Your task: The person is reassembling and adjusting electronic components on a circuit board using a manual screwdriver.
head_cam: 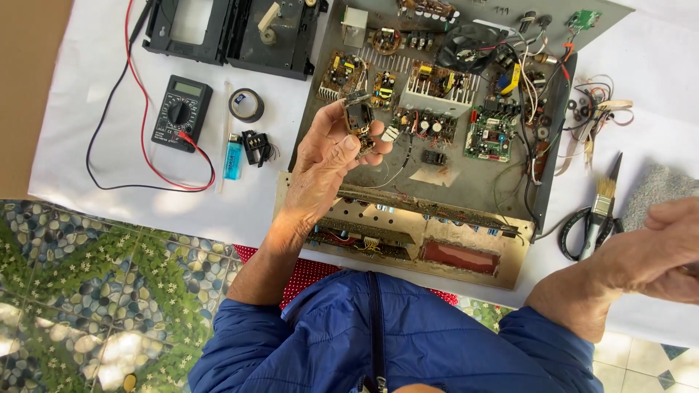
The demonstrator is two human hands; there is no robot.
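Note:
My left hand [324, 164] is raised over an opened metal chassis [466, 185] full of circuit boards and pinches a small dark electronic part [359, 116] with wire leads between thumb and fingers. My right hand [644, 255] sits at the right edge of the view, fingers curled; whatever it may hold is hidden at the frame edge. It hovers beside a paintbrush [603, 200] and black-handled scissors [579, 233]. I wear blue jacket sleeves.
On the white cloth [102, 65] lie a black multimeter [181, 113] with red and black leads, a roll of tape [246, 105], a blue lighter [232, 156], a small black part [255, 147], a black plastic housing [233, 29], loose wires [597, 109] and a grey cloth [655, 189].

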